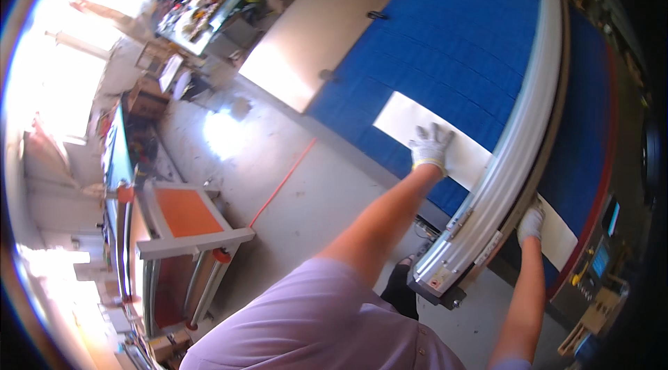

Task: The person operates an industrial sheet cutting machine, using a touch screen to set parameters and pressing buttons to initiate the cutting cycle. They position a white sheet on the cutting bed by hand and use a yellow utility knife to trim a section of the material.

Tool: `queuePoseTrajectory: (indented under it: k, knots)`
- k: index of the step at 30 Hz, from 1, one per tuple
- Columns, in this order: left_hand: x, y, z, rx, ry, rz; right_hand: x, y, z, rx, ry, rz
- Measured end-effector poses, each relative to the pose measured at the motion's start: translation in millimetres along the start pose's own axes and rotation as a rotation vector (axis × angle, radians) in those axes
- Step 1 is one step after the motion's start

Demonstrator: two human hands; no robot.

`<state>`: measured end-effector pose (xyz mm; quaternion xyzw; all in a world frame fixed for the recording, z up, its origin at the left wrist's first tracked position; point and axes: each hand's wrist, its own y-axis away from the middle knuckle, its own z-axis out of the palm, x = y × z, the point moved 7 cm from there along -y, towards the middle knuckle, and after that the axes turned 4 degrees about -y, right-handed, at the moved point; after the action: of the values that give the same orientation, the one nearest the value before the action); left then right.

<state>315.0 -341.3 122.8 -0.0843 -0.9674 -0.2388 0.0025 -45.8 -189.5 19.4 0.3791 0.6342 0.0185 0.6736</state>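
Observation:
A long white sheet (465, 161) lies on the blue machine bed (445, 43) and passes under a silver beam (515, 140). It shows again as a strip (559, 236) on the beam's right side. My left hand (430, 147), in a white glove, presses flat on the sheet left of the beam with its fingers spread. Beyond the beam, my right hand (531, 222), also gloved, rests at the near left edge of the strip. Its fingers look stretched out, though the tips are small and partly blurred.
The beam crosses the bed between my arms, its end near my body. A pale board (313, 22) adjoins the bed's left side. A control panel (600, 258) stands at the right. On the left are an orange-topped frame (186, 213) and a cluttered table (202, 15).

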Motion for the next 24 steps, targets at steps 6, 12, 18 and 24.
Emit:
queuePoseTrajectory:
  k: [6,12,18,24]
  knots:
    - [7.8,-7.0,-0.5,-0.006,0.04,0.028,-9.4,-1.9,-23.2,0.17,0.022,0.068]
    - [8.5,-3.8,-5.8,0.001,0.056,0.021,6.0,-21.0,-25.9,0.07,-0.048,0.057]
    - [3.1,-2.8,-2.4,-0.03,0.059,0.004,-19.3,-1.9,-7.8,0.036,0.397,-0.081]
    - [-4.3,-3.3,4.6,-0.001,0.024,0.008,-16.2,0.5,-0.6,0.052,0.164,-0.014]
